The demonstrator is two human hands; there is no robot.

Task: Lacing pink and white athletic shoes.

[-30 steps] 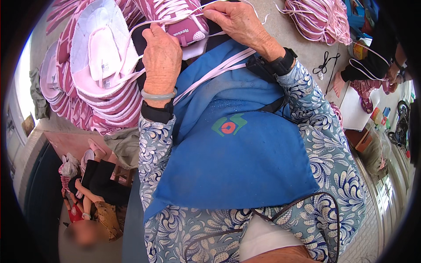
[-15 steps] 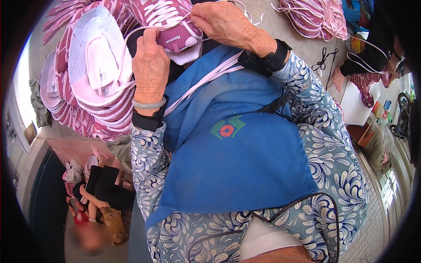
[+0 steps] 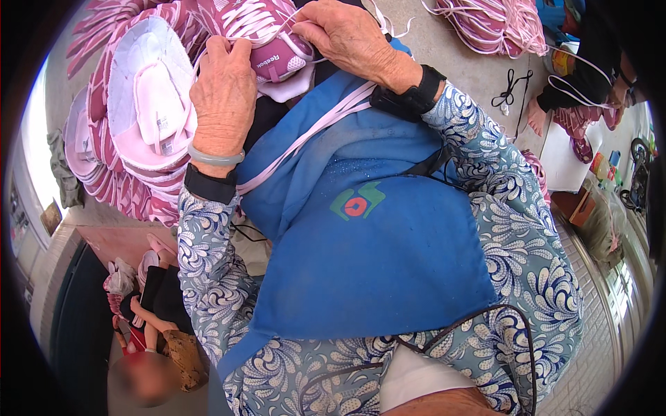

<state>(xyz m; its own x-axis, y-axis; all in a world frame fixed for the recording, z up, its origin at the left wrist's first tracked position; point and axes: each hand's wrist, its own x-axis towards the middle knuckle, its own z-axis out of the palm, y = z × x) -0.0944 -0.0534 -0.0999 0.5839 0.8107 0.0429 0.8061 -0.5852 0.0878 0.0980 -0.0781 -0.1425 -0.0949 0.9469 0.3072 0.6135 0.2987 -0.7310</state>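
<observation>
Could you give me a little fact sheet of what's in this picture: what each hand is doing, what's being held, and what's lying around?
Held item: a pink sneaker with white laces, on the lap
Left hand: rests on the shoe's side, fingers curled over it
Right hand: pinching a white lace at the shoe's top
Across the lap: pale pink laces over a blue apron
To the left: a stack of pink shoe parts
Upper right: a bundle of pink laces on the floor
Wrists: dark bands on both
</observation>
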